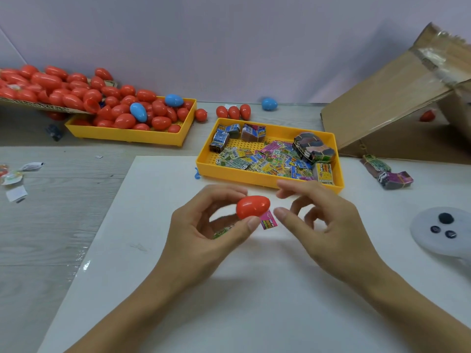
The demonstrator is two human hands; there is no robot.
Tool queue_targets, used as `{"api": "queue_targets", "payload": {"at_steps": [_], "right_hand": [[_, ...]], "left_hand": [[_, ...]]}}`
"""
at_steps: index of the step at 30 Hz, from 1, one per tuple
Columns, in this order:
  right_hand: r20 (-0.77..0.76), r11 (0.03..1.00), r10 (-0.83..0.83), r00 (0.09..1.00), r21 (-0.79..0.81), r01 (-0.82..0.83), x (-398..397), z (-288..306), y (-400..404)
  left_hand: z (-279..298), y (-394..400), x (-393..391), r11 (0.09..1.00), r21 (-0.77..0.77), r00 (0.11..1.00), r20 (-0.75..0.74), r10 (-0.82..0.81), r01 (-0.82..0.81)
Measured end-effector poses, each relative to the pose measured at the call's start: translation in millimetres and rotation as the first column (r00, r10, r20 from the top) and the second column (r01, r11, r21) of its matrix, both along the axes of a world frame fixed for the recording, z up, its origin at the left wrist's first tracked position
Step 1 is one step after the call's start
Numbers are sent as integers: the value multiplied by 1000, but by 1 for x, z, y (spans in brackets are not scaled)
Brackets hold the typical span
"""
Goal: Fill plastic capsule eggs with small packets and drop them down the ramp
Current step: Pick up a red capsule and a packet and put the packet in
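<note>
My left hand [204,233] pinches a closed red capsule egg [252,206] between thumb and fingers above the white sheet [178,289]. A pink packet [269,220] lies on the sheet just below the egg. A green packet [221,232] shows under my left fingers. My right hand [328,225] hovers right beside the egg with curled fingers and holds nothing. A yellow tray [265,175] of loose and bundled packets sits just behind my hands. Farther left, another yellow tray [127,135] is heaped with red eggs and two blue ones. The cardboard ramp [390,108] rises at the right.
More red eggs pile on a cardboard flap [38,104] at far left. Loose eggs, one blue [269,103], lie at the back. Bundled packets [387,171] rest right of the packet tray. A white controller [443,230] sits at the right edge. Torn wrappers [17,179] lie left.
</note>
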State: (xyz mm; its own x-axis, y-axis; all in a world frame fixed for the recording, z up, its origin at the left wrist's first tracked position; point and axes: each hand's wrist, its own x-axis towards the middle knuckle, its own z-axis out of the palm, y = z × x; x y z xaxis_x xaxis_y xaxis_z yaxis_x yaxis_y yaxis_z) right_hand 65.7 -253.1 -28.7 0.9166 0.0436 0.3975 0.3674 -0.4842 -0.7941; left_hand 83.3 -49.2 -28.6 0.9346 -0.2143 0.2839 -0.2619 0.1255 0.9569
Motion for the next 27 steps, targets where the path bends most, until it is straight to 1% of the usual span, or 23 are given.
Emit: {"api": "queue_targets", "payload": {"at_steps": [2, 3, 5, 7, 10, 15, 17, 19, 21, 22, 24, 27], "right_hand": [[-75, 964, -105, 992, -252, 84, 4, -6, -4], [-141, 937, -126, 982, -342, 70, 4, -9, -4], [-224, 895, -122, 967, -445, 10, 3, -12, -2], [-216, 886, -94, 972, -463, -17, 2, -10, 2], [-172, 915, -68, 983, -404, -8, 1, -6, 4], [-122, 939, -29, 992, -343, -15, 0, -9, 7], [-118, 975, -32, 993, -221, 5, 0, -7, 7], [-111, 998, -28, 993, -52, 22, 0, -5, 7], [-89, 994, -18, 996, 109, 28, -1, -3, 7], [-70, 986, -19, 997, 162, 30, -2, -1, 7], [-26, 981, -28, 999, 193, 32, -4, 0, 10], [64, 993, -45, 997, 107, 38, -7, 1, 13]], "left_hand": [[0, 2, 4, 999, -26, 999, 2, 41, -41], [0, 3, 5, 997, -40, 997, -12, 70, -71], [-2, 4, 7, 990, -59, 991, -46, 128, -131], [-4, 3, 8, 986, -41, 986, -50, 158, -160], [-7, 2, 9, 990, -15, 989, -43, 142, -143], [-8, 3, 9, 991, -32, 987, -97, 126, -130], [-7, 3, 10, 988, -44, 986, -84, 144, -148], [-4, 5, 10, 990, -37, 989, -53, 136, -138], [-2, 5, 9, 995, -5, 993, -47, 104, -104], [-2, 4, 7, 997, 4, 995, -55, 83, -83], [-2, 2, 4, 1000, 0, 998, -59, 29, -29], [-3, -2, -2, 999, 24, 999, -18, -26, 27]]}}
